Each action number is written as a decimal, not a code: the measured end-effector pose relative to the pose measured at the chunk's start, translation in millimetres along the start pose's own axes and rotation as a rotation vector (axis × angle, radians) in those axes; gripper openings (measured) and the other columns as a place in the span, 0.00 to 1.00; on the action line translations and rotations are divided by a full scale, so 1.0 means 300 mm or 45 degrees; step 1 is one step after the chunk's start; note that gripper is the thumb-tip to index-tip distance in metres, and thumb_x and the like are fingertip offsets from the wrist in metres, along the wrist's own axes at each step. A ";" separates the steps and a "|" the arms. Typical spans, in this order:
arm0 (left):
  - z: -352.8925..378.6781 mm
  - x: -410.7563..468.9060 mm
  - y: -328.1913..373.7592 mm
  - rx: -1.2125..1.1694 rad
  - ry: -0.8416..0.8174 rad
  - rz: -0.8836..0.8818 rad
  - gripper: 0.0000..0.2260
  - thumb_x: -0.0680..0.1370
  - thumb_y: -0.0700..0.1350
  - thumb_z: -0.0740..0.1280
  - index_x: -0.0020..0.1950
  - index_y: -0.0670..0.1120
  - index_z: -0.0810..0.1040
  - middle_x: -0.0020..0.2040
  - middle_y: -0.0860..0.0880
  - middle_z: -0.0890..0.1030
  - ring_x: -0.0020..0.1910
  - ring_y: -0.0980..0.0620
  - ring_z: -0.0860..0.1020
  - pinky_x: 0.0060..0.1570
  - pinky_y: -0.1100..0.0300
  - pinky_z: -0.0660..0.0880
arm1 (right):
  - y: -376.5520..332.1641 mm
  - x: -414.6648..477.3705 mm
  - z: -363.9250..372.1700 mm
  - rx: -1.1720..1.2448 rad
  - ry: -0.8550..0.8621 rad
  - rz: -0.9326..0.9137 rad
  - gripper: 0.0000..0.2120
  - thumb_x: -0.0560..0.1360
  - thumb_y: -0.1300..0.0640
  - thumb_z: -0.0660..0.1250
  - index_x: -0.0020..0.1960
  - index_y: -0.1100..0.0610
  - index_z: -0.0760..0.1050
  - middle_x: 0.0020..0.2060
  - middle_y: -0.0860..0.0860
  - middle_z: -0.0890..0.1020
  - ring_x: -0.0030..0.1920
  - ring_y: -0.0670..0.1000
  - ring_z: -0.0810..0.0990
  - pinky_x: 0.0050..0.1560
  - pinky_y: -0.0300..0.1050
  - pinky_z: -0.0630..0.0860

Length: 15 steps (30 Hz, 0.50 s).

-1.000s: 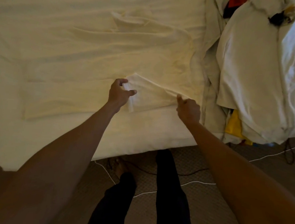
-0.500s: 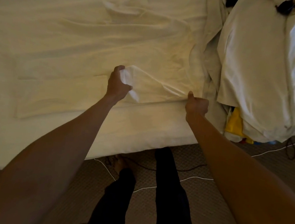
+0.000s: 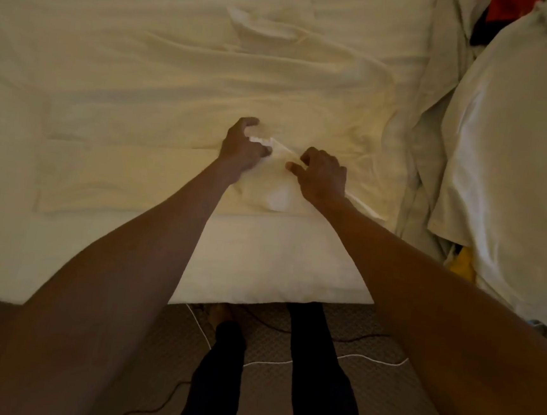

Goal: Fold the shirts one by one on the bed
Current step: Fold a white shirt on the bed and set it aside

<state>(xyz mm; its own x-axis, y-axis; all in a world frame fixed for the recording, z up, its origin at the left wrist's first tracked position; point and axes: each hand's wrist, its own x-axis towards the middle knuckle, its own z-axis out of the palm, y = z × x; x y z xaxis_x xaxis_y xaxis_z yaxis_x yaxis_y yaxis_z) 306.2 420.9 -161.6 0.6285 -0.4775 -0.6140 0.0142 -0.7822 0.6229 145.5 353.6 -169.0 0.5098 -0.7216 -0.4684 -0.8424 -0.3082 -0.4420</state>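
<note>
Gripping a bunched fold of the cream shirt (image 3: 136, 175) between curled fingers and thumb, the left hand (image 3: 242, 148) is lifting that bit of cloth slightly off the bed (image 3: 260, 265). Just beside it, the right hand (image 3: 322, 177) is sitting on the same shirt with its fingers curled, though I cannot tell whether it is actually pinching the cloth. The shirt is lying mostly flat along the bed's front edge, stretching from the hands toward the left edge, with wrinkled cream sheet behind it. A loose pile of pale clothes (image 3: 501, 161) is spilling over the bed's right edge, a yellow piece (image 3: 464, 263) peeking out low down. The person's dark-trousered legs (image 3: 217, 384) are standing by white cords (image 3: 371, 360) on the floor.
</note>
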 end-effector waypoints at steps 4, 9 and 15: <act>0.001 -0.006 -0.003 -0.117 0.015 0.079 0.32 0.72 0.39 0.76 0.73 0.54 0.71 0.72 0.46 0.71 0.68 0.49 0.71 0.61 0.54 0.75 | 0.014 0.032 -0.029 0.149 0.004 0.026 0.09 0.79 0.47 0.64 0.48 0.52 0.76 0.45 0.52 0.82 0.48 0.56 0.79 0.49 0.51 0.74; -0.009 -0.034 -0.047 -0.178 0.118 0.165 0.32 0.71 0.36 0.75 0.73 0.52 0.72 0.66 0.45 0.77 0.65 0.52 0.76 0.56 0.59 0.78 | 0.044 0.010 -0.045 0.172 -0.010 -0.028 0.09 0.80 0.48 0.63 0.48 0.54 0.74 0.41 0.51 0.80 0.42 0.55 0.76 0.41 0.48 0.70; -0.035 -0.021 -0.035 -0.762 -0.070 0.038 0.43 0.68 0.23 0.68 0.78 0.51 0.64 0.68 0.50 0.78 0.68 0.51 0.75 0.52 0.58 0.77 | 0.087 0.004 -0.045 0.253 -0.011 -0.048 0.06 0.80 0.52 0.63 0.48 0.53 0.74 0.39 0.50 0.79 0.41 0.55 0.77 0.42 0.51 0.74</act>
<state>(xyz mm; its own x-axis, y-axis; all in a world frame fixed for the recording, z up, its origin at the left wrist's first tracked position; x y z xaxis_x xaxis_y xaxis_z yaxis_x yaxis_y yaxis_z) 310.2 436.4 -159.1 0.5945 -0.5283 -0.6062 0.4424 -0.4147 0.7952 121.8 336.4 -170.8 0.5423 -0.7064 -0.4550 -0.7723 -0.2058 -0.6010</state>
